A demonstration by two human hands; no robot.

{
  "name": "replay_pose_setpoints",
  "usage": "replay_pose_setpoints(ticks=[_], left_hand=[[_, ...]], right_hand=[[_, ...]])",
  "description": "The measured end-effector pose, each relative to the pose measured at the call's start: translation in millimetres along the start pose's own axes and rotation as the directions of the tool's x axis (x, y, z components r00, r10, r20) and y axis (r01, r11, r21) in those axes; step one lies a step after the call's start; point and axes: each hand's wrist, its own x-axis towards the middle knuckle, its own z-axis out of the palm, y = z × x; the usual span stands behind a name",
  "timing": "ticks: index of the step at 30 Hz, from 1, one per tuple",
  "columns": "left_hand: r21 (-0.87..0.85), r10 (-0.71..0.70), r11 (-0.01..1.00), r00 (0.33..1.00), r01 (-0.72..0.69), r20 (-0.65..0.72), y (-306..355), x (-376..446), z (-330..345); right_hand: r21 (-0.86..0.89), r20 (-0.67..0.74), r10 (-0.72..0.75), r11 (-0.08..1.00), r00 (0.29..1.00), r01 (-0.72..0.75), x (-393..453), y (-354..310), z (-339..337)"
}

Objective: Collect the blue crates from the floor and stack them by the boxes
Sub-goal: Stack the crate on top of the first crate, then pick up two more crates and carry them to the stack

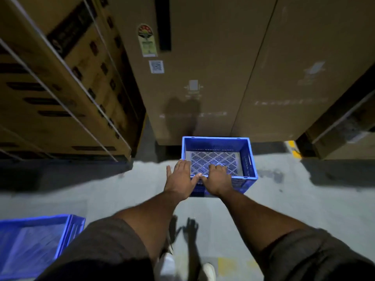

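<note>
Floor (121, 191) lies bare left and right of a blue crate (248, 159), whose far wall sits against tall cardboard boxes (203, 78). Both arms reach forward: left hand (179, 177) flat, fingers spread over the near rim; right hand (218, 179) curled on that rim. Crate's mouth faces up, long axis crosswise. Another blue crate (30, 244) sits lower left.
</note>
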Motion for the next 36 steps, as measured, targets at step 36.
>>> replay_pose_setpoints(ticks=[36], left_hand=[[-0.318, -0.869, 0.491, 0.48, 0.811, -0.118, -396, -608, -92]], right_hand=[[-0.184, 0.418, -0.697, 0.563, 0.582, 0.806, -388, -428, 204]])
